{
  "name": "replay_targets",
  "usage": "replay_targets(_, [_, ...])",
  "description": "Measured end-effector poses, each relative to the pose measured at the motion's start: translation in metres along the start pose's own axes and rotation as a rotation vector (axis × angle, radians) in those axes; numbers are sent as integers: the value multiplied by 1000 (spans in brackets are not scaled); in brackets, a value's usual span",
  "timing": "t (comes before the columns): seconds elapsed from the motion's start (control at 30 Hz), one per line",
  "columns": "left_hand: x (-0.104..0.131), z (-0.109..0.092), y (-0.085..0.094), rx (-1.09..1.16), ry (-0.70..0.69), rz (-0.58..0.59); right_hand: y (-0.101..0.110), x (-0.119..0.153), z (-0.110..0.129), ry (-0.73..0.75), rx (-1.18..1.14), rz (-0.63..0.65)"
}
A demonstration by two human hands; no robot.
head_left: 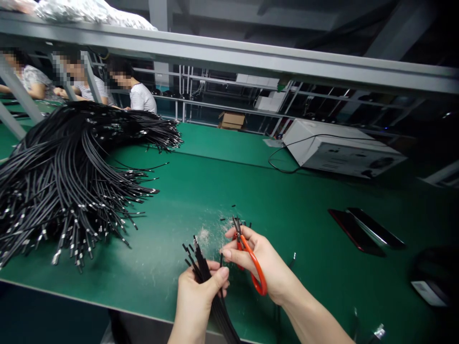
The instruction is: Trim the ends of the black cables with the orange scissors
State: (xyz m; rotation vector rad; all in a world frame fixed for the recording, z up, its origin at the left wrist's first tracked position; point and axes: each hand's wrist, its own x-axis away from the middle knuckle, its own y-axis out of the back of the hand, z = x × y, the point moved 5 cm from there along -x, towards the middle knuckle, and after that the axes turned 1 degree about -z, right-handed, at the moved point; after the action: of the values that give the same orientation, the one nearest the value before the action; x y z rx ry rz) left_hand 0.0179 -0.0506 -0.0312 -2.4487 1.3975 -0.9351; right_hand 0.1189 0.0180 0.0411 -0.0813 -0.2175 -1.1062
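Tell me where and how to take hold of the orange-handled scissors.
The orange-handled scissors are probably best gripped by the curved handle loop, coming from the near right side, where the right hand holds them. The loop lies toward the person, while the narrow metal blades point away, so stay behind those.

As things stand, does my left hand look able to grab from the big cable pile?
Probably not: the left hand is closed around a bunch of black cables. Nothing seems to block the stretch of green bench toward the big cable pile, though.
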Motion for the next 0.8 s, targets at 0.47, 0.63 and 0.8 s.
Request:
replay_targets(0.47, [0, 3, 1, -1, 13, -48, 3, -5, -3, -7, 45, -55])
replay_targets(0.63, [-1, 3, 3, -23, -24, -59, 3, -8, -5, -41, 22, -63])
replay_targets(0.8, [0, 3, 1, 4, 29, -12, -1, -8, -9, -141, -65, 43])
